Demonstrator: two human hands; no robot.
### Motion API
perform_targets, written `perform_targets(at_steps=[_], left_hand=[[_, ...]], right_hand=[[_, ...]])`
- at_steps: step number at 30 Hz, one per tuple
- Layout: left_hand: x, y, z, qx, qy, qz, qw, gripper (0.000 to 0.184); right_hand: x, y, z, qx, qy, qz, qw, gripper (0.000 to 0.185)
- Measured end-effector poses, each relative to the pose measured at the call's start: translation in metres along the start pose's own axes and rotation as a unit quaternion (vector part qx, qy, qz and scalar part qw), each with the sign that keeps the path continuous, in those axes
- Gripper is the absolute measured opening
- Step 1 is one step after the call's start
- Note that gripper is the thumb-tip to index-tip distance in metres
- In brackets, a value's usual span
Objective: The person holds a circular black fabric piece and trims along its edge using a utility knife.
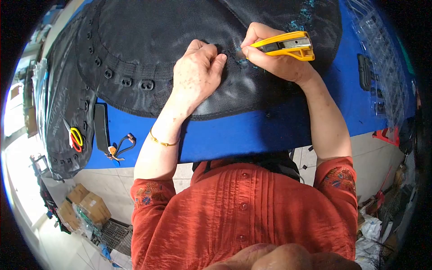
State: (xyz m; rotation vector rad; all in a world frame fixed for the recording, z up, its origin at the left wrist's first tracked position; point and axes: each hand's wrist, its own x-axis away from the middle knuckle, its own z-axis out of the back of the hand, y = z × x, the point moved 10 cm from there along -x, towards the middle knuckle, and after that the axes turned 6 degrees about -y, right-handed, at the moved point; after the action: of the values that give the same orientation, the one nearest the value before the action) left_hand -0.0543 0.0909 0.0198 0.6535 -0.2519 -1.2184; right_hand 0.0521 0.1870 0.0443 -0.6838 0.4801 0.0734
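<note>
Black mesh fabric (pixel 148 40) with a rounded, stitched edge and a row of black plastic buckle-like fittings (pixel 126 82) spreads over the blue table. My left hand (pixel 198 67) bears down on it, fingers curled and closed at a fold of the mesh; the fingertips are hidden. To its right, my right hand (pixel 274 56) grips a yellow utility knife (pixel 294 43) like a pen. The knife's front end points down-left at the fabric, close to my left thumb. Light-blue marks or threads (pixel 245 59) show on the mesh around that spot.
Scissors (pixel 76 138) with red and yellow handles lie on another black mesh piece (pixel 58 121) at the left. Nearby are a dark flat strip (pixel 101 128) and a small tool (pixel 118 150) with dark handles. Clear plastic packaging (pixel 382 58) covers the blue table's (pixel 279 130) right side.
</note>
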Motion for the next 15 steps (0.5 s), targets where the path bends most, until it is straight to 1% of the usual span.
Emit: perform_targets(at_steps=[2, 6, 8, 9, 11, 12, 14, 15], left_hand=[[0.0, 0.001, 0.001, 0.002, 0.005, -0.003, 1.0, 0.018], [0.0, 0.001, 0.001, 0.003, 0.006, -0.004, 1.0, 0.019], [0.001, 0.001, 0.001, -0.013, 0.003, 0.0, 1.0, 0.02], [0.001, 0.003, 0.002, -0.012, 0.002, -0.001, 1.0, 0.02], [0.001, -0.002, 0.001, 0.007, -0.013, 0.037, 0.999, 0.022], [0.001, -0.002, 0.001, 0.007, -0.013, 0.036, 0.999, 0.022], [0.001, -0.003, 0.0, 0.007, -0.015, 0.038, 0.999, 0.022], [0.001, -0.003, 0.001, 0.007, -0.015, 0.037, 0.999, 0.022]], right_hand=[[0.001, 0.004, -0.008, 0.009, -0.049, -0.012, 0.999, 0.009], [0.004, 0.0, -0.007, 0.055, -0.049, 0.004, 0.997, 0.01], [0.005, 0.017, -0.013, -0.04, -0.09, -0.098, 0.99, 0.009], [0.005, 0.019, -0.014, -0.039, -0.089, -0.098, 0.99, 0.009], [0.002, 0.004, -0.006, 0.023, -0.029, 0.006, 0.999, 0.008], [0.001, 0.002, -0.007, 0.024, -0.028, 0.005, 0.999, 0.008], [-0.001, 0.008, -0.003, 0.027, 0.003, -0.051, 0.998, 0.012], [-0.001, 0.006, -0.001, 0.005, 0.017, -0.049, 0.999, 0.013]])
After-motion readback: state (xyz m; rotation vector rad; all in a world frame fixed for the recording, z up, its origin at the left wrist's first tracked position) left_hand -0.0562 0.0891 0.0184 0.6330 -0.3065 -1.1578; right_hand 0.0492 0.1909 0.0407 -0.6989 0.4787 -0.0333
